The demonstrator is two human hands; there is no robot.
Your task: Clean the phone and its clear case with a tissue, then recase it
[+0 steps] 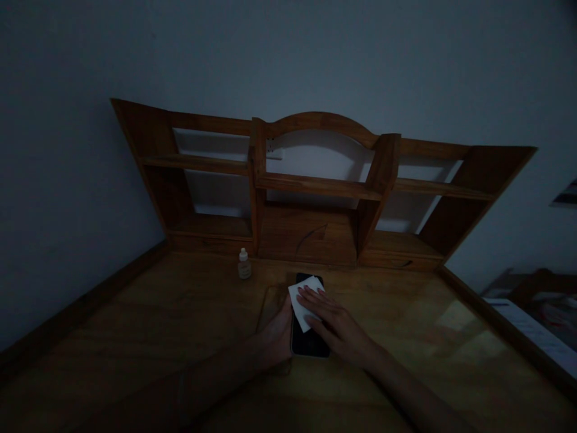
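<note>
— See the left hand?

— Yes. Reaching in from the left side, thumb side up, closed on the long left edge of the phone. Can't see those fingertips, though.

— And the right hand?

— Laid palm down over the phone, slanting in from the right. Fingers almost straight, a little apart, not curled, pressing a white sheet down flat.

— Made of cloth or paper?

— Can't tell. Too dark. Thin, with straight sides and pointy corners.

— And the phone?

— Right under the right fingers, tight against the left hand. Black, flat and smooth, with round corners.

— What about under the left hand?

— Partly covered there, a thin flat thing. Hard to name.

— And past the fingers?

— Ahead and to the left, a small pale bottle with a white cap. Farther ahead, a brown wooden shelf, curved on top. Below both hands, a wooden desk, streaky with grain.
</note>
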